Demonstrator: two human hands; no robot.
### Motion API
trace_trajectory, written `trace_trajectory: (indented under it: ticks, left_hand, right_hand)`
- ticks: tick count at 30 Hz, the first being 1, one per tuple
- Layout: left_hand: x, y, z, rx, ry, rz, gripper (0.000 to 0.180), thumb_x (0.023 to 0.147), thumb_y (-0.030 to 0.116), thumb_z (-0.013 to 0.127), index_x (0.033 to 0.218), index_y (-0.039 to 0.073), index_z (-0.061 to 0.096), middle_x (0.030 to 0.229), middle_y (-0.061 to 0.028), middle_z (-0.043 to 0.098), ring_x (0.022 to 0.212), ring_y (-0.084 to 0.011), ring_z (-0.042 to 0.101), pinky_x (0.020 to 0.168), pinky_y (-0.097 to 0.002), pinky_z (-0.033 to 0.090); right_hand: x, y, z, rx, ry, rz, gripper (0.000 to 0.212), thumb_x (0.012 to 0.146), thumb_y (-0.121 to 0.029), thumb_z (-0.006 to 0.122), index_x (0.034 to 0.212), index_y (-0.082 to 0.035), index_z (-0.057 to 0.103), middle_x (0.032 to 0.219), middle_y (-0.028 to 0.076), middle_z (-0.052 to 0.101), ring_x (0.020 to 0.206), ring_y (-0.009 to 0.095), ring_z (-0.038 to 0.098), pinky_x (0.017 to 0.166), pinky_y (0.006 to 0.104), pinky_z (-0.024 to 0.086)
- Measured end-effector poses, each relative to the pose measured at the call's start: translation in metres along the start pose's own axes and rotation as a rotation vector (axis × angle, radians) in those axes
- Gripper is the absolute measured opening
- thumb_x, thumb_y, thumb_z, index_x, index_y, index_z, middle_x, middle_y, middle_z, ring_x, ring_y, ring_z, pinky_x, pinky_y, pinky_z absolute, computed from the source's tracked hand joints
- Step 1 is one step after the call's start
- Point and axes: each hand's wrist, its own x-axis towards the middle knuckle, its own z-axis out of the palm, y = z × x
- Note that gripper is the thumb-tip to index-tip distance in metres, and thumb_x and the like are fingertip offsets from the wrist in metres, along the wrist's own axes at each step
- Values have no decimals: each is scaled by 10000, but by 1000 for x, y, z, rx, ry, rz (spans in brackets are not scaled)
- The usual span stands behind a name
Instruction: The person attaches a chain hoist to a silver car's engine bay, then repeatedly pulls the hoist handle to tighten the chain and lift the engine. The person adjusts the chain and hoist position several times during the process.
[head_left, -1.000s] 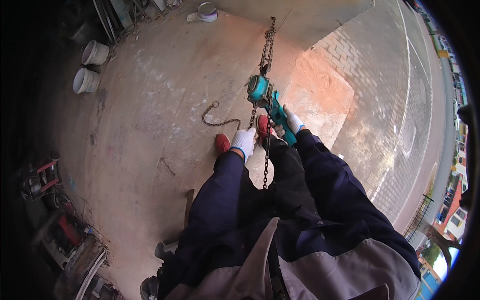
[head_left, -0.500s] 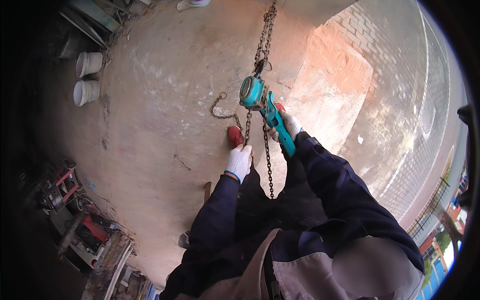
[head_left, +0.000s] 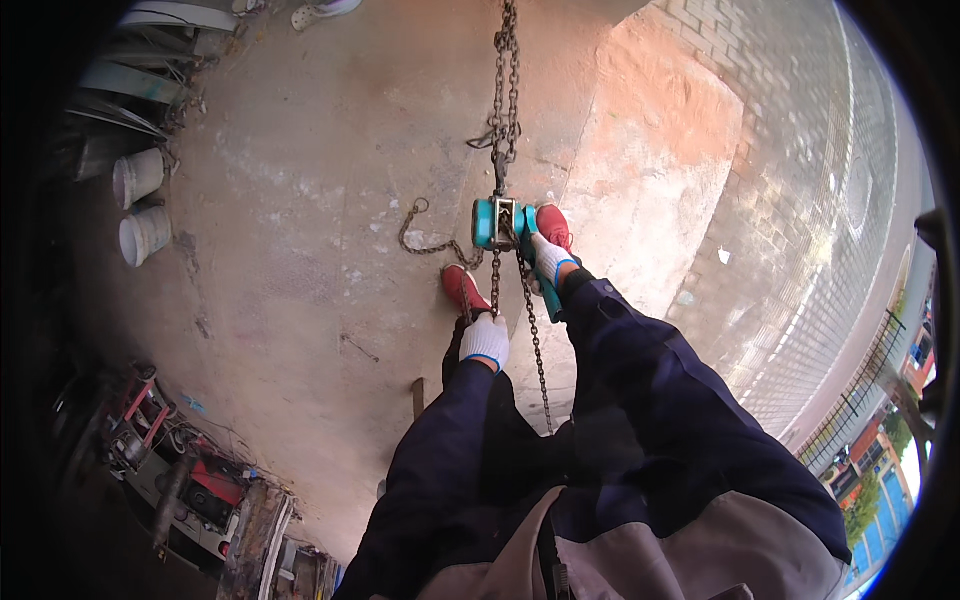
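The compact teal lever hoist with a bare-metal frame (head_left: pixel 485 222) is in front of the person, above the concrete floor (head_left: pixel 310 240), attached at its far side to several close-lying strands of dark steel chain (head_left: pixel 513 75). The left hand, in a white knitted glove with a blue-edged cuff (head_left: pixel 484 342), is closed on the dark steel chain running from the hoist's near side (head_left: pixel 496 283); its fingertips are partly hidden. The right hand, in a matching glove (head_left: pixel 549 258), is clamped around the long teal lever handle (head_left: pixel 553 302) beside the hoist body; the exact finger placement is not fully visible. A second dark chain length (head_left: pixel 536 348) hangs between the forearms, untouched by either hand. A loose chain tail (head_left: pixel 425 248) lies curved on the floor, near the left red shoe (head_left: pixel 466 290). In this inspector's judgement, the step in hand is setting the chain through the hoist, one hand on the chain and the other steadying the lever. The next move appears to call for a firm right grip and an even left-hand pull, keeping the chain untwisted and clear of the shoe.
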Motion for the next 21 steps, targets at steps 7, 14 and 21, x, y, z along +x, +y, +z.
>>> trace_trajectory:
  ticks: [7,14,21]
  left_hand:
    - [9,6,20,59,-51,137,304,1030,229,512,1116,-2,690,1023,-296,695,923,-473,713,827,-552,574]
    - [-19,8,-3,-278,46,-136,439,1024,367,487,1061,-19,694,1070,-343,706,1058,-528,671,939,-594,526]
    - [-51,2,4,-298,61,102,484,1032,419,483,961,3,721,995,-300,727,1004,-483,702,889,-549,539]
  right_hand:
    - [37,-5,-24,490,-233,288,606,1035,-742,436,1034,-143,534,806,91,582,580,204,566,473,339,487]
    - [16,-9,13,408,-314,201,488,1038,-649,555,1068,-162,546,842,60,571,586,183,549,460,305,471]
    - [-42,32,9,170,-27,-168,488,1023,-622,589,965,-138,601,671,69,538,469,225,517,433,357,450]
